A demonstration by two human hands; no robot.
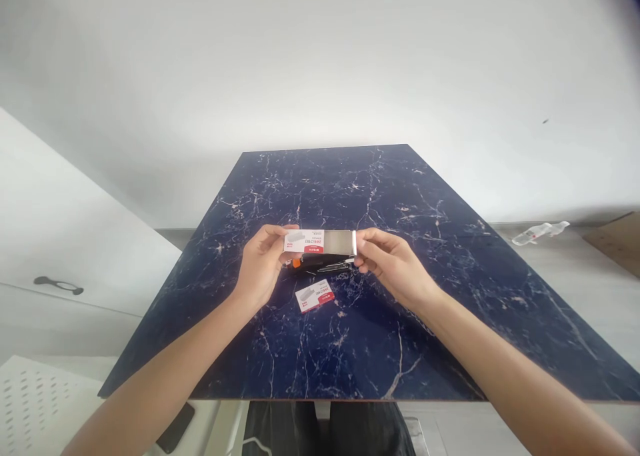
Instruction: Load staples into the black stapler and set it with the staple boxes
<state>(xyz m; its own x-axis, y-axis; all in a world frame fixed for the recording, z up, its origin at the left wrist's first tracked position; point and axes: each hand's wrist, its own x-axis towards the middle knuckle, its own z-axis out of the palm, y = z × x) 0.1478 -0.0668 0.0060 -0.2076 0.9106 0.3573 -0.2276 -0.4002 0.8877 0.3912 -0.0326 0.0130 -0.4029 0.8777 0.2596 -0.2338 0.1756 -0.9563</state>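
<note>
My left hand (261, 261) pinches the white and red sleeve of a staple box (303, 241), held level above the table. Out of the sleeve's right side sticks the inner tray, with grey staples (339, 243) in it. At the tray's white end, the fingers of my right hand (393, 261) are closed on it. A second white and red staple box (314, 296) lies on the table, nearer to me. Partly hidden behind the held box is a dark object with metal parts, perhaps a stapler (335, 267), and beside it a small orange piece (297, 263).
The blue marble-patterned table (340, 189) reaches toward a white wall. A white cabinet (65, 243) with a dark handle stands at left. On the floor at right are a clear plastic bottle (540, 233) and a cardboard box (617, 246). A dark phone-like object (176, 429) sits below the table's edge.
</note>
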